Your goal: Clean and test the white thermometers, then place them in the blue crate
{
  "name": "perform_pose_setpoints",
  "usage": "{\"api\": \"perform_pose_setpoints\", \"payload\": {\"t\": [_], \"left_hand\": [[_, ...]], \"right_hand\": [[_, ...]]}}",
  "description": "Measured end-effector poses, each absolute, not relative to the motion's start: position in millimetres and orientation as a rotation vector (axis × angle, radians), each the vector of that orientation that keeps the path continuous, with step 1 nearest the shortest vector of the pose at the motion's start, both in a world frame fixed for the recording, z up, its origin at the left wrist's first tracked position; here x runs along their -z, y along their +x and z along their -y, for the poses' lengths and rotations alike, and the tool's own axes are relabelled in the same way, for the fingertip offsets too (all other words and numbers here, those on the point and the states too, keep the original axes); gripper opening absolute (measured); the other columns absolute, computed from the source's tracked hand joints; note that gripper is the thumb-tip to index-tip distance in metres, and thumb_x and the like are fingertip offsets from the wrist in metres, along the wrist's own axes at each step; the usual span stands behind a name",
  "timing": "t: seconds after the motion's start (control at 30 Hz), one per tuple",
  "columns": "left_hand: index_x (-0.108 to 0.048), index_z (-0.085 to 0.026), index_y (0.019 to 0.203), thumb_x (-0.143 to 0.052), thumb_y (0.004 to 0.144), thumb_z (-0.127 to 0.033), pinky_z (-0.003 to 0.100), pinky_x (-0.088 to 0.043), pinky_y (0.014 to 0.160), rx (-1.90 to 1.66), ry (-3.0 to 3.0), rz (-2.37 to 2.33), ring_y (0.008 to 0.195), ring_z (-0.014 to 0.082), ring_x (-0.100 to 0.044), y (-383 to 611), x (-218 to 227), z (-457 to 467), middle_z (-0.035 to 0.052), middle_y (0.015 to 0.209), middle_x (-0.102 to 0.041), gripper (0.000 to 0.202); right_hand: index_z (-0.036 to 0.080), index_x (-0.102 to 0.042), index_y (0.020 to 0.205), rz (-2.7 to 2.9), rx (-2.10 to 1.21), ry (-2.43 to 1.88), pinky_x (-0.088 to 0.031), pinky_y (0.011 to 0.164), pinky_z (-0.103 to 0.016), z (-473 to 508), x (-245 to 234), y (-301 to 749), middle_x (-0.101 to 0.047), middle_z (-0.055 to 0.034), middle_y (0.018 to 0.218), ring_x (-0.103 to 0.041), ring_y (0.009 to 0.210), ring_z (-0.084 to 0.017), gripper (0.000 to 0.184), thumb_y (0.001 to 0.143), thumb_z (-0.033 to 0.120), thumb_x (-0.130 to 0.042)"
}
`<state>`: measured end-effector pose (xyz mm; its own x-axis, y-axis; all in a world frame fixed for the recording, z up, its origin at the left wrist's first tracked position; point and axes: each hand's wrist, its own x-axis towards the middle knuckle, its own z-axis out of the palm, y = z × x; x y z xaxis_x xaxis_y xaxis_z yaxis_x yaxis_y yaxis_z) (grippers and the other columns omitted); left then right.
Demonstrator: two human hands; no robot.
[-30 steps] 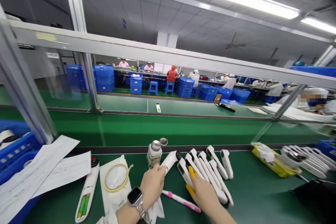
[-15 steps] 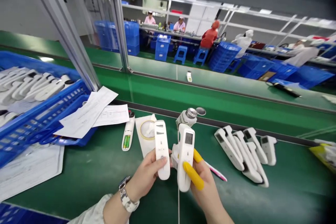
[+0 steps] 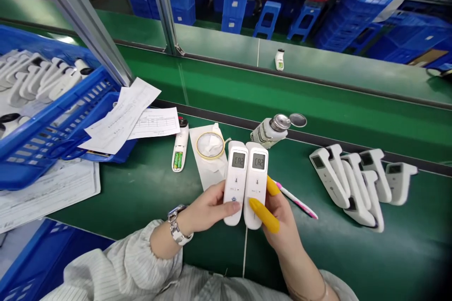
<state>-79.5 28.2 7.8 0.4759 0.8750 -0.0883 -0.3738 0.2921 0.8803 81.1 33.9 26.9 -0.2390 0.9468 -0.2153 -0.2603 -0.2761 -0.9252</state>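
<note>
My left hand (image 3: 215,207) is closed around a white infrared thermometer (image 3: 235,174), thumb on its lower front. Another white infrared thermometer (image 3: 257,171) is gripped in my right hand (image 3: 278,216), which wears yellow finger cots on its thumb and a finger. Both are held upright side by side, tops touching or nearly so, and their lit screens show similar characters. Just behind them lie a roll of tape (image 3: 210,145) on white paper and a white bottle (image 3: 269,132) with its metal lid tipped open. A pink-and-white pen (image 3: 298,201) rests by my right hand.
Several thermometers (image 3: 353,183) lie grouped at the right. One with exposed green batteries (image 3: 179,153) lies left of the tape. A blue basket (image 3: 84,103) full of thermometers and loose papers (image 3: 123,117) occupy the left. A metal post (image 3: 88,28) rises behind the basket.
My hands have brought the two thermometers together, side by side. The left one's screen now shows characters like the right one's. The view has tilted downward.
</note>
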Motion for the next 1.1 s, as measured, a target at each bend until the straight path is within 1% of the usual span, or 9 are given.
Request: {"api": "perform_pose_setpoints", "payload": {"t": [0.07,0.13,0.23,0.43,0.67,0.87,0.97,1.1], "left_hand": [[-0.050,-0.022,0.123,-0.057,0.083,-0.026,0.033,-0.044,0.089,-0.906,0.924,-0.640,0.110,0.0233,-0.055,-79,-8,-28,0.0078,0.122,-0.059,0.040],[-0.049,-0.023,0.124,-0.056,0.084,-0.026,0.033,-0.045,0.088,-0.895,0.921,-0.642,0.107,0.0220,-0.057,-79,-8,-27,0.0074,0.122,-0.059,0.041],[-0.049,-0.025,0.124,-0.055,0.084,-0.026,0.033,-0.046,0.086,-0.893,0.930,-0.642,0.102,0.0211,-0.059,-79,-8,-27,0.0068,0.121,-0.059,0.040],[-0.046,-0.025,0.128,-0.054,0.085,-0.026,0.034,-0.045,0.087,-0.858,0.933,-0.662,0.107,0.0230,-0.056,-79,-4,-25,0.0082,0.124,-0.058,0.044],[-0.047,-0.027,0.128,-0.053,0.086,-0.024,0.031,-0.046,0.084,-0.861,0.930,-0.652,0.106,0.0218,-0.057,-78,-1,-25,0.0069,0.125,-0.057,0.043],[-0.046,-0.028,0.127,-0.054,0.085,-0.022,0.030,-0.046,0.084,-0.853,0.913,-0.619,0.107,0.0213,-0.056,-79,-3,-24,0.0064,0.127,-0.054,0.043],[-0.046,-0.026,0.125,-0.057,0.082,-0.020,0.031,-0.046,0.084,-0.849,0.924,-0.613,0.104,0.0206,-0.056,-79,-5,-24,0.0070,0.123,-0.056,0.044],[-0.044,-0.026,0.125,-0.062,0.077,-0.015,0.030,-0.047,0.080,-0.836,0.928,-0.592,0.094,0.0175,-0.058,-78,-4,-23,0.0059,0.112,-0.059,0.053]], "right_hand": [[0.029,-0.056,0.113,0.983,-1.696,-1.052,-0.048,0.091,-0.041,-34,-27,82,-0.067,-0.0018,0.110,-0.061,0.103,-0.025,0.045,0.071,0.029,-0.072],[0.029,-0.055,0.114,0.980,-1.707,-1.061,-0.048,0.091,-0.041,-34,-26,83,-0.066,-0.0024,0.111,-0.061,0.103,-0.025,0.045,0.072,0.028,-0.071],[0.028,-0.052,0.119,1.002,-1.716,-1.082,-0.049,0.090,-0.043,-34,-24,85,-0.064,-0.0039,0.115,-0.060,0.104,-0.026,0.048,0.074,0.029,-0.069],[0.031,-0.047,0.126,1.066,-1.736,-1.068,-0.050,0.087,-0.042,-34,-20,90,-0.061,-0.0031,0.120,-0.060,0.105,-0.026,0.054,0.076,0.030,-0.067],[0.032,-0.046,0.126,1.063,-1.745,-1.034,-0.050,0.089,-0.038,-34,-20,91,-0.060,-0.0017,0.121,-0.059,0.107,-0.024,0.051,0.079,0.025,-0.065],[0.029,-0.051,0.119,1.085,-1.729,-1.087,-0.050,0.086,-0.038,-34,-17,92,-0.062,-0.0032,0.118,-0.060,0.102,-0.025,0.045,0.077,0.028,-0.067],[0.029,-0.051,0.118,1.084,-1.740,-1.080,-0.050,0.085,-0.038,-33,-16,93,-0.063,-0.0031,0.116,-0.061,0.101,-0.025,0.045,0.076,0.028,-0.067],[0.030,-0.049,0.121,1.041,-1.717,-1.072,-0.049,0.087,-0.039,-31,-10,94,-0.060,-0.0029,0.120,-0.058,0.105,-0.025,0.046,0.078,0.028,-0.065]]}}
